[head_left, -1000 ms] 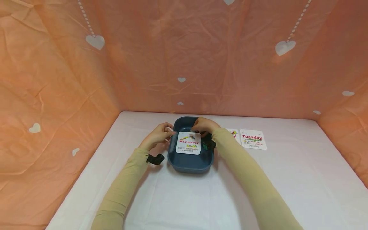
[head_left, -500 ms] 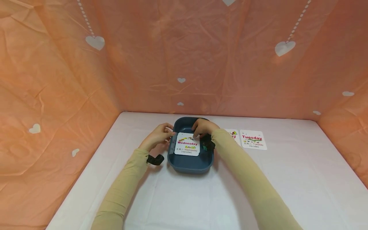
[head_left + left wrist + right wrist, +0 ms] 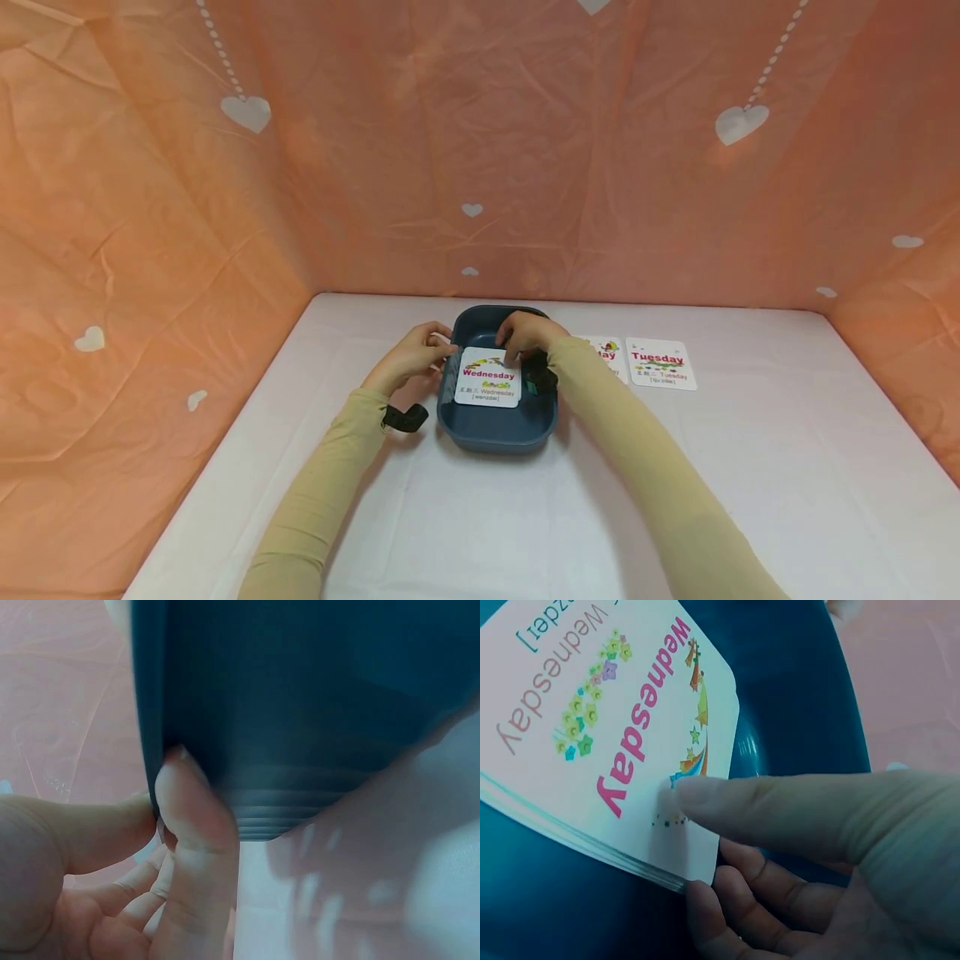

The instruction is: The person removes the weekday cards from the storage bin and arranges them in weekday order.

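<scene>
A dark blue plastic box (image 3: 498, 435) stands on the white table. My left hand (image 3: 408, 358) pinches its left rim between thumb and finger, as the left wrist view shows. Inside the box is a small stack of white flash cards (image 3: 577, 705), its top one reading "Wednesday" in red. My right hand (image 3: 529, 333) reaches in over the right side and holds the stack at its upper right corner. In the right wrist view the thumb (image 3: 727, 802) presses on the top card while the curled fingers (image 3: 750, 900) sit at the edge and underneath.
To the right of the box lie a "Tuesday" card (image 3: 662, 364) and another card (image 3: 609, 354), the latter partly hidden by my right sleeve. An orange cloth (image 3: 525, 167) with white hearts encloses the table's back and sides.
The right thumb has come onto the top card, and the stack has shifted slightly left and toward me. The left hand stays on the rim.
</scene>
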`<control>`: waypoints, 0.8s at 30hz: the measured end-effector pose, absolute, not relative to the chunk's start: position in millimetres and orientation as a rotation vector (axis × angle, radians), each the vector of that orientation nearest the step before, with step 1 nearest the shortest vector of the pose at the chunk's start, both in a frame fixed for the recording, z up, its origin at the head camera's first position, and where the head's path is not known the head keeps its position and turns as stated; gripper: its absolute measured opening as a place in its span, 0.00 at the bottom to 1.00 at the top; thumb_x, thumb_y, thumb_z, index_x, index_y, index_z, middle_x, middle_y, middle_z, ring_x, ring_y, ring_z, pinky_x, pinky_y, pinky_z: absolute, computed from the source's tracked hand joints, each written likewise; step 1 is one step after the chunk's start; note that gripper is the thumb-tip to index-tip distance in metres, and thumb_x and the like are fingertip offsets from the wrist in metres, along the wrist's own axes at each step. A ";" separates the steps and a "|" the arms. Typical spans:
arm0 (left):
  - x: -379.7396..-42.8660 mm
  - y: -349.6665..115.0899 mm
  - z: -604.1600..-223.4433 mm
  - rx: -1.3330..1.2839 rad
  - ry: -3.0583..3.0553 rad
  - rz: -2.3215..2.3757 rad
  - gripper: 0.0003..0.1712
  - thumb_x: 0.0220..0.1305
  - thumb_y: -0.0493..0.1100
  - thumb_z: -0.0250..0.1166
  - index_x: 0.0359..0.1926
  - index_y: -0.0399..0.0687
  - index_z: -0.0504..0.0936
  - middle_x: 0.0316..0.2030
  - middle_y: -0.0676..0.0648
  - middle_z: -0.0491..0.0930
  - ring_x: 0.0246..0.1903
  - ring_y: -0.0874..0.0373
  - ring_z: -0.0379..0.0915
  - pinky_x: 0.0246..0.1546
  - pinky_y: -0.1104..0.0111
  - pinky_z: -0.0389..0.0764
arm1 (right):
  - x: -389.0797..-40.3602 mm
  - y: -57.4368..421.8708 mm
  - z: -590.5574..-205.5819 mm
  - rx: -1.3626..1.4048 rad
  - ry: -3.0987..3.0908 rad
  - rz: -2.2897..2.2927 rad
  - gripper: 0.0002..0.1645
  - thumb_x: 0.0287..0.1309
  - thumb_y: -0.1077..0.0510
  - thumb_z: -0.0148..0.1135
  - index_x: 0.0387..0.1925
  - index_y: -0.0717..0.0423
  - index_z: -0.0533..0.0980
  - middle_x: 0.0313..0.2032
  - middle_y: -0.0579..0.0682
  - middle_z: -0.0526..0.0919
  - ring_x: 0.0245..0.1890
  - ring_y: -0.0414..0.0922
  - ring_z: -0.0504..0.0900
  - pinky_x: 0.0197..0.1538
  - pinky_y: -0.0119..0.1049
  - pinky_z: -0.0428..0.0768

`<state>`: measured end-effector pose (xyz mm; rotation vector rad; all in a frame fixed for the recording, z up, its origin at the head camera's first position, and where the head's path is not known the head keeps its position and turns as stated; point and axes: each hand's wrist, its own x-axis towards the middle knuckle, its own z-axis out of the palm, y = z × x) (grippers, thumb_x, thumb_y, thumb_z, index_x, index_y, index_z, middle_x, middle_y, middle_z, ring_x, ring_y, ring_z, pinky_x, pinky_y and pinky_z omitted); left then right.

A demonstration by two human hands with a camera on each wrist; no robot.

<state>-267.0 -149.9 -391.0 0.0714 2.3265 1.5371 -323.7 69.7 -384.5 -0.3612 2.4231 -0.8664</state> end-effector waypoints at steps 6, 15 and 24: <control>-267.3 -149.0 -390.9 0.071 2.342 1.538 0.21 0.68 0.38 0.59 0.58 0.34 0.66 0.36 0.37 0.76 0.26 0.55 0.72 0.25 0.66 0.76 | -324.4 69.0 -385.2 -0.380 2.457 -0.824 0.23 0.41 0.68 0.75 0.44 0.58 0.79 0.41 0.54 0.77 0.38 0.47 0.75 0.37 0.34 0.77; -267.6 -149.2 -391.3 0.084 2.351 1.542 0.22 0.67 0.38 0.61 0.57 0.33 0.66 0.35 0.38 0.76 0.25 0.56 0.72 0.26 0.67 0.76 | -325.9 69.1 -387.2 -0.392 2.470 -0.850 0.23 0.41 0.70 0.74 0.43 0.59 0.79 0.37 0.54 0.76 0.31 0.46 0.74 0.34 0.34 0.75; -267.2 -152.5 -390.8 0.081 2.328 1.551 0.19 0.68 0.37 0.59 0.56 0.35 0.66 0.36 0.37 0.77 0.26 0.56 0.73 0.27 0.65 0.77 | -321.0 68.6 -378.1 -0.518 2.509 -0.819 0.18 0.43 0.69 0.73 0.41 0.60 0.82 0.30 0.50 0.78 0.30 0.43 0.74 0.35 0.33 0.74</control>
